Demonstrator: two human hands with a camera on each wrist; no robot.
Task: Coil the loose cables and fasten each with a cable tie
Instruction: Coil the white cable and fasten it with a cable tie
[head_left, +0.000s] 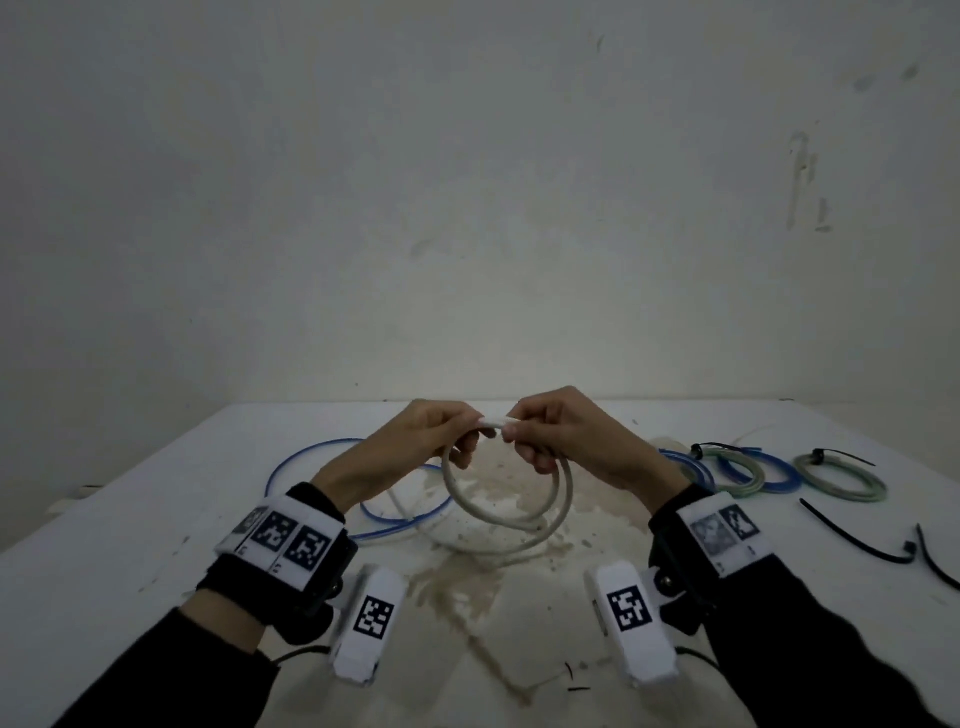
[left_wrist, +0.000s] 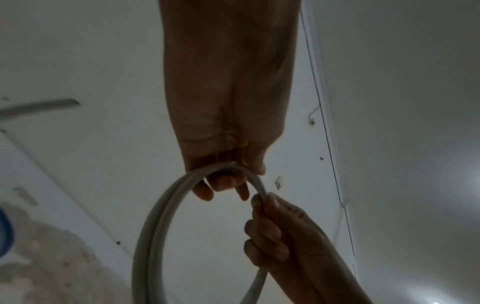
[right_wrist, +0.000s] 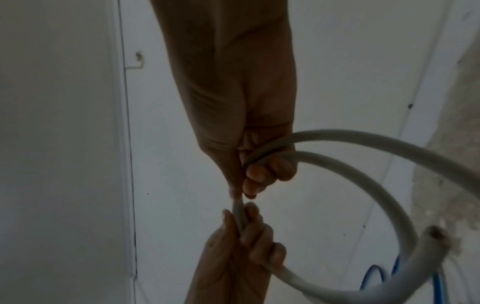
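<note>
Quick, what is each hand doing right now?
Left hand: fingers curled round the top of the white cable coil.
Right hand: pinches the same coil beside it.

Bare table (head_left: 130, 519) near-left, blue cable (head_left: 311, 457) loop behind, tied coils (head_left: 841, 480) + loose ties (head_left: 857, 535) crowd right, prob. passable centre.

- Readable text, brand names, numbers: none in any view.
- Left wrist band (head_left: 283, 540): three black-and-white square code markers side by side; small characters beneath them are too blurred to read.
- Right wrist band (head_left: 727, 531): two square code markers, blurred.
- Left wrist camera housing (head_left: 370, 621), at 7 o'clock in the head view: one square code marker.
- Right wrist camera housing (head_left: 631, 621), at 5 o'clock: one square code marker.
</note>
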